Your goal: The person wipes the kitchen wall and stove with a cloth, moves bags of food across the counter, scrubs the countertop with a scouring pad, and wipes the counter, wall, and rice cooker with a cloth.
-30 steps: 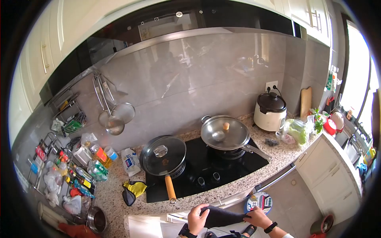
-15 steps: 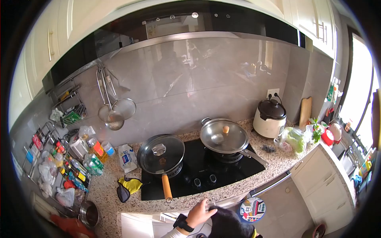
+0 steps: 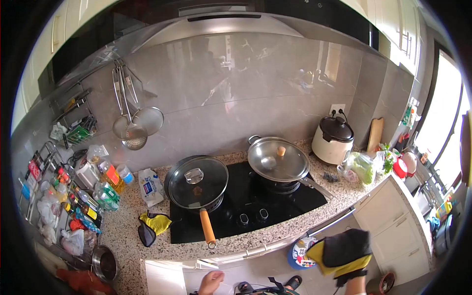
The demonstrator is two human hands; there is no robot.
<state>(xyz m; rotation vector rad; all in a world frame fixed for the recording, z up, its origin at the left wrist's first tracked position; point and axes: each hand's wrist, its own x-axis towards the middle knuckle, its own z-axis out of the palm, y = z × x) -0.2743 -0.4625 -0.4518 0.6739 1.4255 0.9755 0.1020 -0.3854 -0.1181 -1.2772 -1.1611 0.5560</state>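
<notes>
Oven mitt: a black-and-yellow mitt (image 3: 344, 255) is up in the air at the near right, in front of the lower cabinet doors and well clear of the worktop.
Right hand: the right hand (image 3: 350, 273) is inside that mitt, so I cannot tell how its fingers sit; only the forearm shows below the cuff.
Left hand: the left hand (image 3: 210, 283) is low at the near edge, bare, fingers curled loosely together and pinching nothing that I can see.
Doing it well: I'd judge the mitt wants seating fully down to the wrist, thumb in its own pocket, before anything hot is gripped; a half-worn mitt slips.
Nearest pans: a dark pan with a glass lid and wooden handle (image 3: 197, 183) sits on the left of the black hob (image 3: 246, 206), the handle pointing toward the near edge; a steel-lidded wok (image 3: 278, 160) sits on the right burner.
Second mitt: another black-and-yellow one (image 3: 152, 226) lies flat on the counter just left of the hob.
Surface: speckled granite worktop (image 3: 128, 236), crowded with bottles at the left, a rice cooker (image 3: 333, 140) at the far right.
Room: grey tiled backsplash, strainers hanging at the left, a bright window on the right.
</notes>
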